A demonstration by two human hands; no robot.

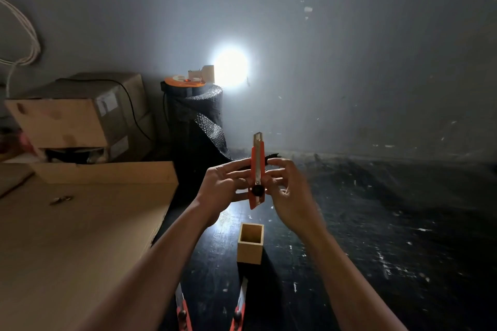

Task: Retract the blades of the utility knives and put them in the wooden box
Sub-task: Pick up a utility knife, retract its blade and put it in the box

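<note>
Two knives (183, 314) lie nearest; beyond, left hand (220, 185) and right hand (290, 193) pinch an upright orange knife (257, 169).

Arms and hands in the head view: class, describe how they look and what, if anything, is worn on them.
Both forearms are bare from the bottom edge of the picture up to the wrists, with no sleeves showing. The left hand and right hand wear no gloves. No watch, bracelet or ring can be made out in the dim light.
</note>
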